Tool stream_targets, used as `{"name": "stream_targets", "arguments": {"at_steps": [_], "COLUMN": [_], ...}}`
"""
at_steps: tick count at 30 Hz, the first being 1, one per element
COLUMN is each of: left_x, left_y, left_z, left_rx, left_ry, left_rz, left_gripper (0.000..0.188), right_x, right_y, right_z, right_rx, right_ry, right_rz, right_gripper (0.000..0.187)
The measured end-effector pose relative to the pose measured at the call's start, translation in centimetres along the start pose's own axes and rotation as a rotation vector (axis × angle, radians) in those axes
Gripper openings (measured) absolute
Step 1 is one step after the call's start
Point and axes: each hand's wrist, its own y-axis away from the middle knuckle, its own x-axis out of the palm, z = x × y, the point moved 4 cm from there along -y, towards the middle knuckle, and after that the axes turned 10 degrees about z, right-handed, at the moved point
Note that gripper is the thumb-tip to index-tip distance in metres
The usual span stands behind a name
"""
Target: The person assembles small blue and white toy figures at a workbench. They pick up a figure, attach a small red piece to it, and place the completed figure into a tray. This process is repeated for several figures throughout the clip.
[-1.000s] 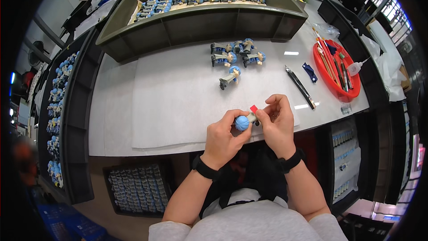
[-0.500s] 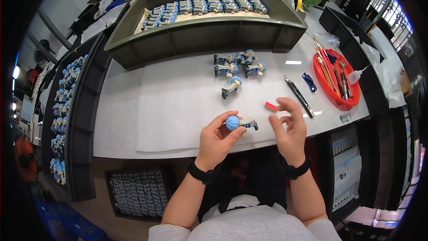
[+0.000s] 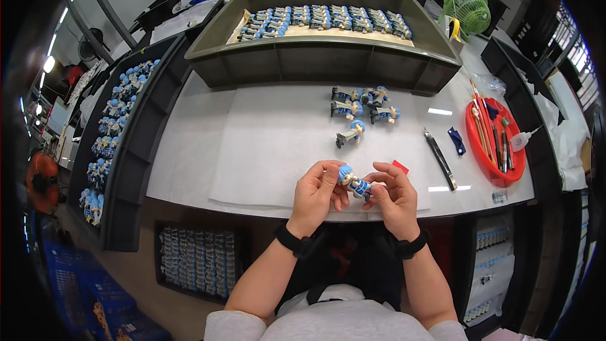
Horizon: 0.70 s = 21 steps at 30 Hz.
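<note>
A small blue-haired figurine (image 3: 355, 184) in a blue and white outfit lies between my two hands, above the near edge of the table. My left hand (image 3: 317, 192) grips it at the head end, thumb and fingers closed round it. At the leg end, my right hand (image 3: 396, 200) pinches the feet with thumb and fingers. A flat red piece (image 3: 400, 167) lies on the table just beyond my right fingers. Farther off, one figurine (image 3: 351, 134) lies alone, and a group of several more figurines (image 3: 377, 114) lies behind it.
A big olive crate (image 3: 322, 66) at the back holds rows of figurines. On the right are a craft knife (image 3: 440, 159), a dark blue piece (image 3: 456, 141) and a red tray (image 3: 499, 179) of brushes. Dark crates of figurines (image 3: 118, 139) stand left. A green fan (image 3: 468, 9) stands behind.
My right hand has come in from the right and taken hold of the figurine's feet. The figurine has turned so its front now shows. The whole view has shifted.
</note>
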Motion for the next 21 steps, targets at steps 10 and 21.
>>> {"name": "stream_targets", "arguments": {"at_steps": [10, 21], "left_x": [0.2, -0.6], "left_y": [0.0, 0.1], "left_z": [-0.1, -0.2], "left_rx": [0.174, 0.205], "left_ry": [-0.048, 0.038], "left_rz": [-0.017, 0.049], "left_gripper": [0.036, 0.043], "right_x": [-0.2, 0.2], "right_y": [0.1, 0.0], "right_z": [-0.2, -0.3], "right_rx": [-0.151, -0.064], "right_ry": [0.228, 0.16], "right_rz": [0.001, -0.028], "right_gripper": [0.059, 0.034]}}
